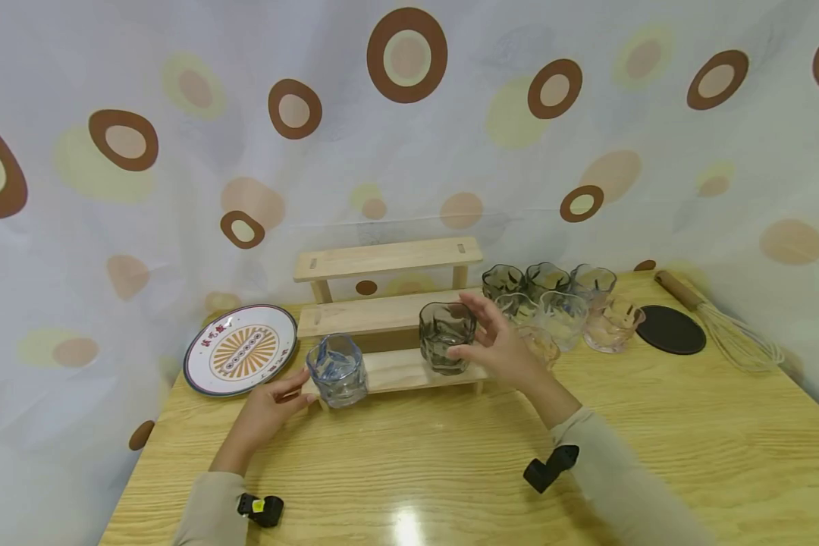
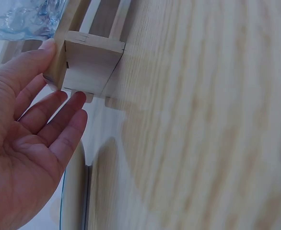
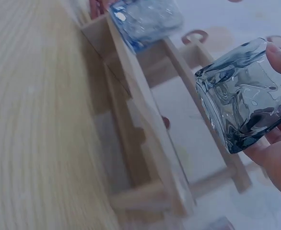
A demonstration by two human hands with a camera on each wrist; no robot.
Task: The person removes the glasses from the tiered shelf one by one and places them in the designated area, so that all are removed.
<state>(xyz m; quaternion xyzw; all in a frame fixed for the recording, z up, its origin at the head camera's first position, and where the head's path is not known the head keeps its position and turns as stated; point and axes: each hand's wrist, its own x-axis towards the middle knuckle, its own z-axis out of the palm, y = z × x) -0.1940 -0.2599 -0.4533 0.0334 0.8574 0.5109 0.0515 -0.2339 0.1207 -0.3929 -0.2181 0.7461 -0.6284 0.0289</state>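
Right hand point(image 1: 498, 349) grips the smoky grey wavy glass cup point(image 1: 445, 337), setting it on the stepped wooden rack's point(image 1: 409, 368) lowest shelf. Left hand point(image 1: 266, 413), fingers straight, steadies the rack's corner beside the blue-tinted glass point(image 1: 337, 370). Looks like placing; letting go gently comes next.

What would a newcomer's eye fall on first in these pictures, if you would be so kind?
Most likely the stepped wooden rack at the middle of the table, where the right hand holds a dark glass over the lowest step and a blue glass stands at its left end, the left hand resting by that corner. Next, the cluster of glasses to the right, and the patterned plate to the left.
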